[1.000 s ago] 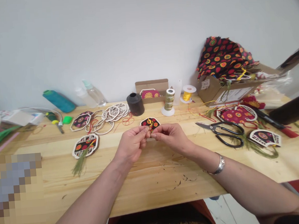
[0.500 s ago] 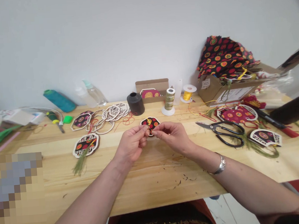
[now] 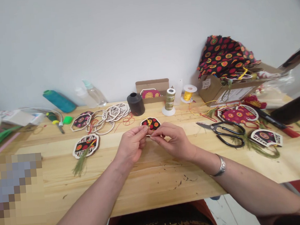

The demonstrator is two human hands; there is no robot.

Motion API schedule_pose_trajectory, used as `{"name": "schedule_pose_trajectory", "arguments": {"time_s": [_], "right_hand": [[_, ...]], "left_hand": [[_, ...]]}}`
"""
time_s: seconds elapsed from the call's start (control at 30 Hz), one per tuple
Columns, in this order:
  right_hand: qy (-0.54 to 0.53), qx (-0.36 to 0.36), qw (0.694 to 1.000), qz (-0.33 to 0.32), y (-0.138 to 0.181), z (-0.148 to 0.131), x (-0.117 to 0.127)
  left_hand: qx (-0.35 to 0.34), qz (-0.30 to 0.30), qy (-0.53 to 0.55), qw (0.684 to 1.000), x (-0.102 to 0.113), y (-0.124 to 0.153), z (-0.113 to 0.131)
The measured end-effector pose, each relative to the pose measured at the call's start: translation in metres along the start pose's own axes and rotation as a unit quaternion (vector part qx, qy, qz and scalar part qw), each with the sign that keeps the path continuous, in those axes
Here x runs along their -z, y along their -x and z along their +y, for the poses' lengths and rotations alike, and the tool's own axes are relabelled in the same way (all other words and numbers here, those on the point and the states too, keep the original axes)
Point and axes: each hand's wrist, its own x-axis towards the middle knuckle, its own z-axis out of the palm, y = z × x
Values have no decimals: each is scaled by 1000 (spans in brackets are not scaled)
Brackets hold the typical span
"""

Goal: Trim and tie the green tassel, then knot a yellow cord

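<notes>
A small ornament point(image 3: 155, 123) of black cloth with red and yellow flowers, framed in pale wood, lies on the table just beyond my fingertips. A knotted yellow cord point(image 3: 148, 121) shows on its face. My left hand point(image 3: 133, 143) is closed, pinching the yellow cord between thumb and forefinger at the ornament's near side. Close beside it, my right hand point(image 3: 175, 141) is closed in a pinch; what lies between its fingertips is too small to make out. The fingers hide the ornament's near edge.
Black-handled scissors point(image 3: 226, 130) lie to the right, near framed cloth pieces point(image 3: 266, 138). Behind stand a black spool point(image 3: 136, 104), a green thread cone point(image 3: 170, 100) and a yellow spool point(image 3: 188, 93). A tasselled ornament point(image 3: 86, 146) and cut-out frames point(image 3: 116, 111) lie left. A cardboard box point(image 3: 215, 90) stands back right.
My right hand has shifted slightly right and toward me, its fingertips now lower and showing more of the ornament. My left hand has stayed nearly in place.
</notes>
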Motion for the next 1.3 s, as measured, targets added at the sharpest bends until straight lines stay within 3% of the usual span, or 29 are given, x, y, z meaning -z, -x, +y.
{"name": "schedule_pose_trajectory", "arguments": {"time_s": [0.17, 0.43, 0.97, 1.2, 1.3], "right_hand": [[45, 39, 998, -16, 2, 4, -1], [55, 37, 997, -30, 2, 6, -1], [-124, -134, 983, 9, -3, -4, 2], [-220, -175, 960, 12, -4, -6, 2], [-265, -175, 947, 56, -4, -2, 1]], "left_hand": [[11, 7, 13, 1000, -1, -1, 1], [20, 27, 38, 999, 0, -2, 1], [-53, 41, -120, 990, -6, 4, -4], [-55, 45, -126, 989, -5, 4, -3], [-35, 38, -103, 993, -6, 4, -1]]}}
